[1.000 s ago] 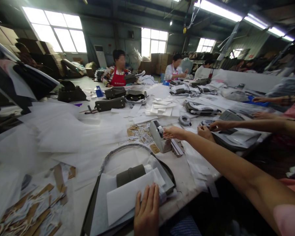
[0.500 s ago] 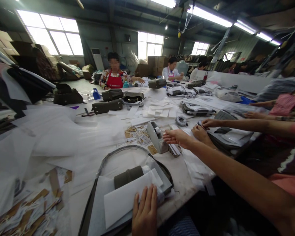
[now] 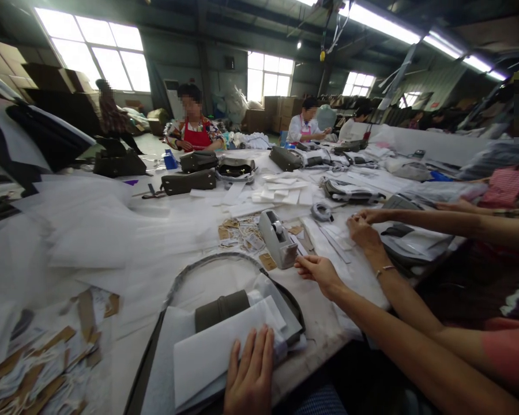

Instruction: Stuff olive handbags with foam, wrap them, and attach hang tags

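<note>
My left hand [image 3: 251, 369] lies open, its fingers flat on a folded white sheet [image 3: 216, 351] on top of a dark handbag [image 3: 294, 308]. The bag lies on its side, its wrapped handle [image 3: 216, 257] arching away from me, with a dark rolled piece [image 3: 222, 310] and pale wrapping beside the sheet. My right hand [image 3: 322, 274] is closed in a pinch right at the front end of a grey tape dispenser [image 3: 277, 239]. Whatever sits between those fingertips is too small to make out.
Paper tags with strings [image 3: 240, 235] lie behind the dispenser, and more brown tags [image 3: 47, 363] at front left. White sheets [image 3: 104, 225] cover the left side. A co-worker's hands [image 3: 365, 227] work close on my right. Several dark bags [image 3: 188, 181] stand farther back.
My right hand has gone from spread fingers beside the dispenser to a pinch, lower and nearer me. The left hand stays on the sheet. The co-worker's hands have shifted slightly.
</note>
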The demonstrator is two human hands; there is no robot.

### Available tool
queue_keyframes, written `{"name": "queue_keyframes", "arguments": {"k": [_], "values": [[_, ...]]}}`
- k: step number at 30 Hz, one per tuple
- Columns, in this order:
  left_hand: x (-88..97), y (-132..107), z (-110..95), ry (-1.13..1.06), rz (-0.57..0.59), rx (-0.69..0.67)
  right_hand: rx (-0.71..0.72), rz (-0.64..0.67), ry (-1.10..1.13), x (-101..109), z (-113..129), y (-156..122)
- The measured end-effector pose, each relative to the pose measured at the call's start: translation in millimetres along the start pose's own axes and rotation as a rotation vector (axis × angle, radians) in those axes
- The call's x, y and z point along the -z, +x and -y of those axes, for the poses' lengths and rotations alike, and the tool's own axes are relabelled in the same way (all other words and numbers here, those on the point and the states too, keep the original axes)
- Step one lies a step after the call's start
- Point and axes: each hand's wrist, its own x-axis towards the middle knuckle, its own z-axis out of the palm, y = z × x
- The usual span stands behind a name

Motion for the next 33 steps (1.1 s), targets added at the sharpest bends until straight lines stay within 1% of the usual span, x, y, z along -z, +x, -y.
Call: {"name": "queue_keyframes", "arguments": {"k": [3, 5, 7, 9, 11, 12, 14, 15, 16, 18, 20, 23, 26, 29, 33], "values": [[5.5, 1, -3, -0.013, 0.037, 0.023, 0.078, 0.001, -0.116, 3, -9, 7], [9.9, 3, -5, -0.019, 0.062, 0.037, 0.139, 0.019, -0.22, 10, -10, 5], [13.2, 5, -7, -0.011, 0.079, 0.036, 0.213, 0.06, -0.33, 20, -6, -3], [15.5, 7, -7, 0.016, 0.099, 0.025, 0.282, 0.126, -0.424, 33, 6, -16], [17.3, 7, -8, 0.041, 0.128, 0.012, 0.433, 0.256, -0.595, 44, 23, -31], [18.3, 8, -8, 0.05, 0.143, 0.007, 0.545, 0.355, -0.708, 47, 33, -40], [20.0, 8, -8, 0.059, 0.169, 0.0, 0.792, 0.617, -0.93, 47, 54, -56], [20.8, 9, -8, 0.061, 0.17, -0.001, 0.884, 0.76, -1.006, 43, 64, -64], [21.4, 9, -8, 0.062, 0.171, -0.001, 0.93, 0.894, -1.045, 36, 73, -71], [22.2, 10, -9, 0.058, 0.172, 0.003, 0.944, 1.111, -1.081, 18, 87, -80], [22.7, 11, -10, 0.052, 0.17, 0.01, 0.917, 1.244, -1.118, -5, 95, -82], [23.7, 12, -11, 0.045, 0.18, 0.013, 0.897, 1.349, -1.229, -40, 94, -70], [24.7, 13, -11, 0.049, 0.191, 0.01, 0.902, 1.414, -1.373, -67, 86, -51], [24.8, 14, -11, 0.052, 0.174, 0.013, 0.9, 1.46, -1.488, -86, 81, -38], [24.5, 14, -12, 0.036, 0.174, 0.029, 0.895, 1.498, -1.601, -104, 77, -32]]}}
